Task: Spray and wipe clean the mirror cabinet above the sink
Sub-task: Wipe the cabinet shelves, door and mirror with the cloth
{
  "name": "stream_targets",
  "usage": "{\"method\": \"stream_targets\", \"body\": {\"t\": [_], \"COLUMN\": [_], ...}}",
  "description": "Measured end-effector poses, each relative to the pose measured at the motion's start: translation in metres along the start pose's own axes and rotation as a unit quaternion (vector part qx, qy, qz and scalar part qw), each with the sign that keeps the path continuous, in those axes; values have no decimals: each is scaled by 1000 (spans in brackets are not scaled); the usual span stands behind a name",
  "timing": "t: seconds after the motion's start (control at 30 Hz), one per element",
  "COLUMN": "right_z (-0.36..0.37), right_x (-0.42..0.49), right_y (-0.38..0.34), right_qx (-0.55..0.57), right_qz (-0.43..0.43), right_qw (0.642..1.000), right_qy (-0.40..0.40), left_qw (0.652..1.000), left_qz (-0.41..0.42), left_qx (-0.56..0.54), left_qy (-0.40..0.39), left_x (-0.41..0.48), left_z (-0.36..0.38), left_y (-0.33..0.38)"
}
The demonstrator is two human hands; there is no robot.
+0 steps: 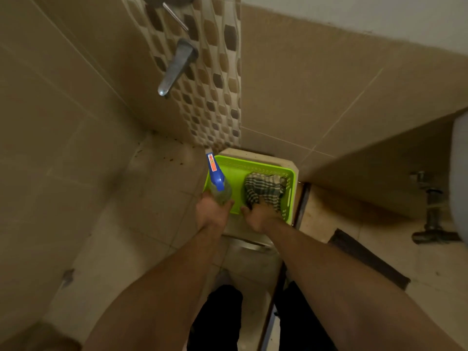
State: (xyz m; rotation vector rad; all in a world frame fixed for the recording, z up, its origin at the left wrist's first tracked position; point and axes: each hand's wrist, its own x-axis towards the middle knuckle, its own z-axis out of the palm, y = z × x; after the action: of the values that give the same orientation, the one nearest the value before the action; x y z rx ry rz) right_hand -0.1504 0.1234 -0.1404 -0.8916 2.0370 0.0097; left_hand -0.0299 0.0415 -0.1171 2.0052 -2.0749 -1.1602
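A clear spray bottle with a blue trigger head and an orange label is upright at the left edge of a bright green plastic basket. My left hand grips the bottle's lower body. In the basket's right half lies a crumpled green-and-white checked cloth. My right hand holds the cloth at its near edge, fingers curled into the fabric. The basket sits on a beige stool or box on the floor. The mirror cabinet is not in view.
A metal wall tap sticks out from the patterned tile strip above the basket. A white sink basin edge with drain pipe stands at far right. A dark mat lies on the floor to the right. My dark trouser legs show below.
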Motion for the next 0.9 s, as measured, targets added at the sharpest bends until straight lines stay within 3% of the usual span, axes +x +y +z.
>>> {"method": "stream_targets", "body": {"t": [0.13,0.3,0.47,0.53,0.6,0.7,0.77,0.8,0.9], "right_z": [-24,-50,-74,-83,-97,-121,-137,-144,-162], "right_x": [-26,-66,-118,-141,-165,-199,-219,-226,-252], "right_y": [11,11,-1,-3,-2,2,10,13,27], "right_qx": [124,260,432,515,600,695,716,718,701], "right_qz": [-51,-27,12,35,50,61,56,53,34], "right_qw": [987,956,890,838,772,686,665,664,690], "right_qy": [86,131,148,175,204,206,205,200,174], "left_qw": [998,993,987,989,968,873,814,804,833], "left_qz": [-57,-81,-56,-78,-139,-233,-233,-215,-161], "left_qx": [-11,25,63,-28,-161,-334,-414,-438,-445], "left_qy": [-19,-81,-137,-124,-136,-270,-335,-340,-287], "left_x": [-18,-43,-79,-97,-118,-149,-164,-169,-186], "left_z": [-15,-37,-52,-57,-60,-72,-78,-79,-85], "left_y": [8,22,45,57,76,111,130,140,169]}}
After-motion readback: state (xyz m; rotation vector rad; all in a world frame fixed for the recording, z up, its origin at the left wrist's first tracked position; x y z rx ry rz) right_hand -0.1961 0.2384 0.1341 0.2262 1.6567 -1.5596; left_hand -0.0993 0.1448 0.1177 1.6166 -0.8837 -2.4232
